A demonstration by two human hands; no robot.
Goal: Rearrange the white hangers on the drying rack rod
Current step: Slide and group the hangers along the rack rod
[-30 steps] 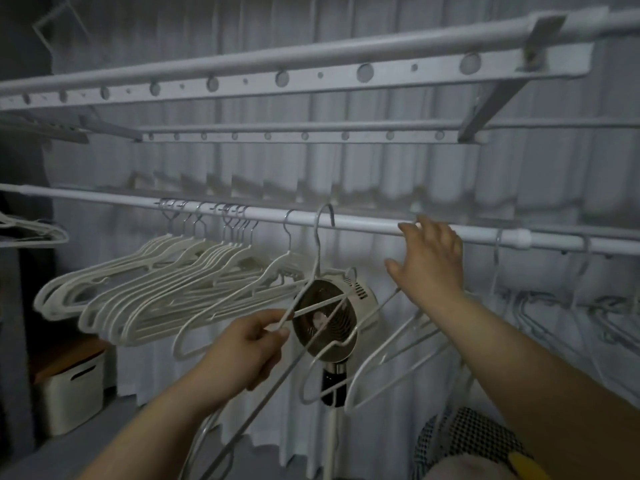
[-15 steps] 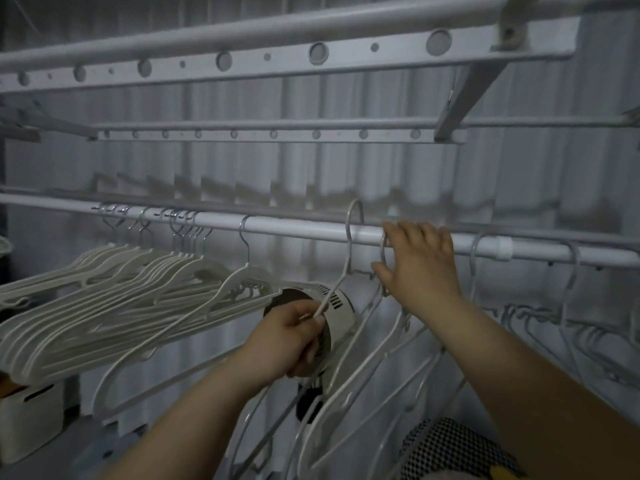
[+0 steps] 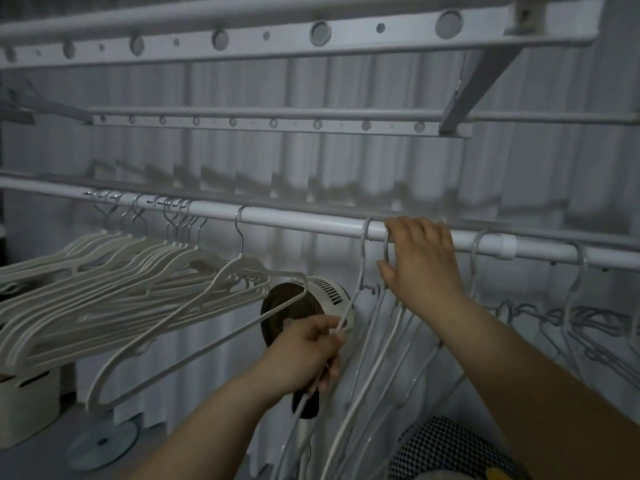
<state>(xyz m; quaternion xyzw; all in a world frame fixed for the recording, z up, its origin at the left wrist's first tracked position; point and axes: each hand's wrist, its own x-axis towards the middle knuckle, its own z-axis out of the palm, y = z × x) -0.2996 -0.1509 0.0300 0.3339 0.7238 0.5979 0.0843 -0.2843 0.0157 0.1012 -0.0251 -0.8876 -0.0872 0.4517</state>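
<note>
A white rod point(image 3: 304, 221) runs across the drying rack from left to right. Several white hangers point(image 3: 114, 289) hang bunched on its left part, and one more point(image 3: 194, 327) hangs a little to their right. My left hand point(image 3: 306, 351) is shut on the sloping arm of a thin white hanger point(image 3: 362, 258) whose hook sits over the rod. My right hand point(image 3: 420, 261) rests its fingers over the rod and pinches the hook of the neighbouring hanger point(image 3: 388, 247). More thin hangers point(image 3: 571, 306) hang to the right.
A small round fan point(image 3: 322, 306) on a stand is behind my left hand. A white storage box point(image 3: 27, 403) and a round base point(image 3: 100, 443) are on the floor at the left. Upper rack bars point(image 3: 277, 36) cross overhead. White curtain behind.
The view has shifted right and closer. My left hand has carried its hanger to the right, so its hook now sits on the rod beside my right hand, which has taken hold of a hook.
</note>
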